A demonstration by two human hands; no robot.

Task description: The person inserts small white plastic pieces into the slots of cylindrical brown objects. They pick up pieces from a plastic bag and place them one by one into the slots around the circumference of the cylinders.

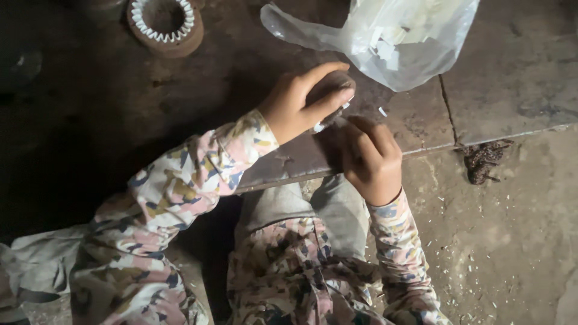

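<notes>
Pinning a small round dark piece (330, 90) against the worktop (409, 120) edge, the left hand (298, 102) clamps its grip over it for steadiness; the right hand (370, 159), fingers curled together, works beside it. Plastic bag (397, 42) lies near.

Clear plastic bag (400, 42), top centre

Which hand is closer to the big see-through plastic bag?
The left hand. It grips a small round part just below the plastic bag, fingertips almost at its bottom edge. The right hand sits lower, at the slab's edge, farther from the bag.
</notes>
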